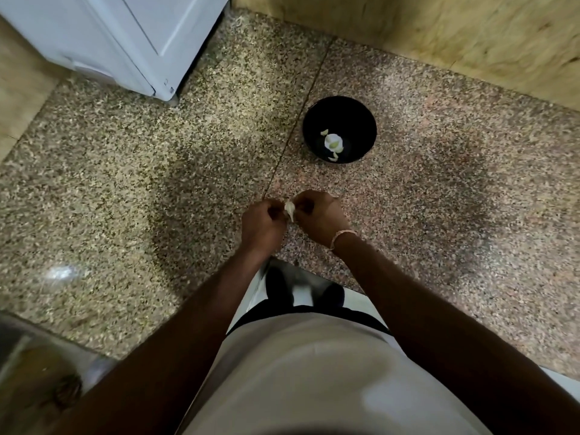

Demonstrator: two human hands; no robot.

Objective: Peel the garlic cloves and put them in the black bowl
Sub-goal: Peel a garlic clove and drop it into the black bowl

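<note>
Bowl (339, 129) on floor (125, 183), far right of hands; peeled cloves (333, 142) inside; appliance (125, 42) far left.

One view only, worn on the head, looking steeply down past the person's pale shirt front (314, 372) to the speckled terrazzo floor (125, 183). Both forearms reach forward from the bottom edge; the floor lies well below, a white appliance (125, 42) sitting top left.

Black bowl (317, 120) holding pale white-green garlic cloves (333, 142). Speckled floor (125, 183): beige-and-dark left, pinkish right. White appliance (125, 42), yellow wood-grain panel (439, 32), pink bracelet (340, 237).
</note>
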